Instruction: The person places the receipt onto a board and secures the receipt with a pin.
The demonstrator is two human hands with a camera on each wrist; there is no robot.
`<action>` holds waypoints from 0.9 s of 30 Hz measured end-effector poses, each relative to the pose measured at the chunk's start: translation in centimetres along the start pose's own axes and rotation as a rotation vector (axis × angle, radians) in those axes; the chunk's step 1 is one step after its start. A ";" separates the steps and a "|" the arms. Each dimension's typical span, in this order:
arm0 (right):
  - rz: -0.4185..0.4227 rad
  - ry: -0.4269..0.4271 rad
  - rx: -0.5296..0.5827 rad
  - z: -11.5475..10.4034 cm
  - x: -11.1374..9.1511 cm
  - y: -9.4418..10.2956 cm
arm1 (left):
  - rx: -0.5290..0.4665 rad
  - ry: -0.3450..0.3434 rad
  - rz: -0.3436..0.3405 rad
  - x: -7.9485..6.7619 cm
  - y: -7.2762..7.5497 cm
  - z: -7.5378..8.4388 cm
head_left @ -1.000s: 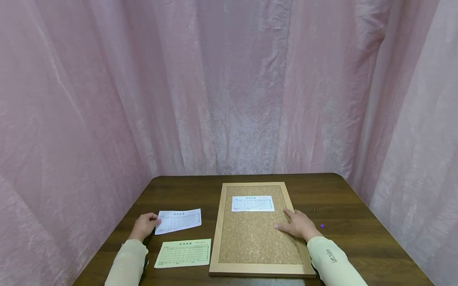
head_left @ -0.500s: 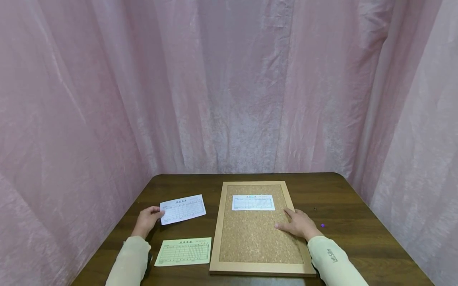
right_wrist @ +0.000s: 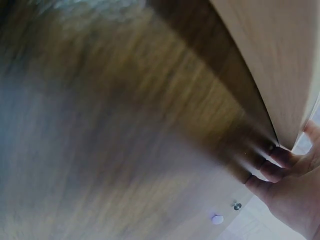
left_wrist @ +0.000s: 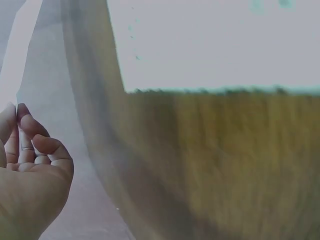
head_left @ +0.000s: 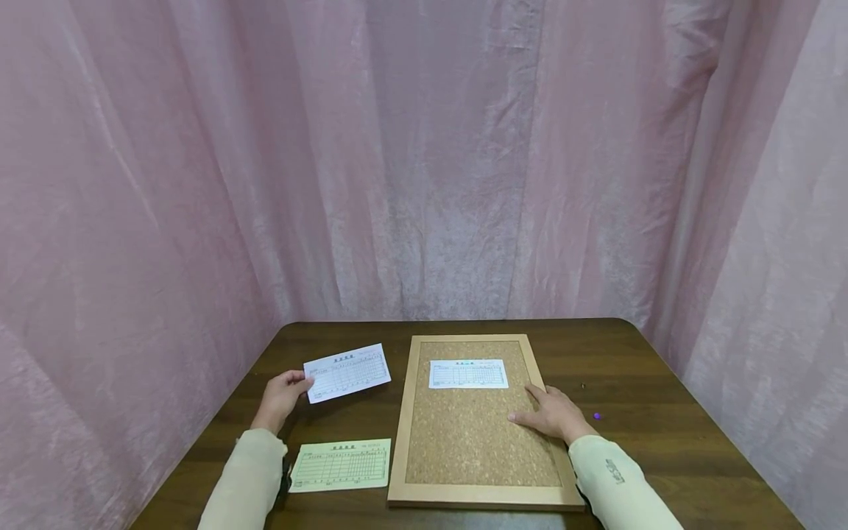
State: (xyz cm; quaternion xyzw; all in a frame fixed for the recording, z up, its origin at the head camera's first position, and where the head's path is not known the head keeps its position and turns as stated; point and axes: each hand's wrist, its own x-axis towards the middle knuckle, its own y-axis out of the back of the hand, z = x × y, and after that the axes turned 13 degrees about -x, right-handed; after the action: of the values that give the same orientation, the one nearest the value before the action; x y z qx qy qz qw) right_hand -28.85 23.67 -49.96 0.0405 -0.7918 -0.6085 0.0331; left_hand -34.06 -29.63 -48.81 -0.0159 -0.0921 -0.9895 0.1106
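One paper slip [head_left: 349, 374] is being pinched left-edge by the left hand [head_left: 281, 397], grainy cork board [head_left: 477, 445] is being touched by the spread right hand [head_left: 555, 416].

Head: L hand [head_left: 281, 397] hides bit of held slip [head_left: 347, 373], R hand [head_left: 553, 416] pt of board [head_left: 480, 442]. Green slip [head_left: 341, 465] too small to read; purple dot [head_left: 597, 417] & speck [head_left: 583, 386] too small to ID. Sleeves [head_left: 619, 482] cut off at btm. L wrist: held slip cut off at top, L hand at L edge. R wrist: table [right_wrist: 125, 135] mostly blurred, R hand cut off.
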 end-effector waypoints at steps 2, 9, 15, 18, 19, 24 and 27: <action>0.001 0.002 0.013 -0.1 0.0 0.0 | -0.021 0.000 -0.006 0.0 -0.2 0.3; -0.018 -0.012 0.026 -0.2 0.0 0.0 | -0.070 -0.007 -0.010 -0.2 -1.8 1.4; -0.013 -0.017 0.020 0.0 0.0 0.1 | -0.119 -0.016 -0.022 -0.2 -3.8 2.4; -0.017 -0.010 0.026 -0.1 -0.1 0.3 | -0.136 -0.016 -0.027 -0.1 -4.6 2.8; -0.019 -0.008 0.030 0.0 -0.1 0.3 | -0.142 -0.016 -0.030 -0.2 -4.9 2.9; -0.029 -0.015 0.063 0.0 -0.3 0.6 | -0.181 -0.018 -0.045 -0.3 -6.3 3.3; -0.017 -0.023 0.070 0.1 -0.3 0.7 | -0.194 -0.018 -0.050 -0.5 -7.1 3.5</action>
State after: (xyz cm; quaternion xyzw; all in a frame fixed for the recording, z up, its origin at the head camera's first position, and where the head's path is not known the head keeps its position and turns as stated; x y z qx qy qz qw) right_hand -28.54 23.99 -49.27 0.0414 -0.8126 -0.5811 0.0174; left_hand -35.12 -22.08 -46.64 -0.0333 0.0030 -0.9960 0.0828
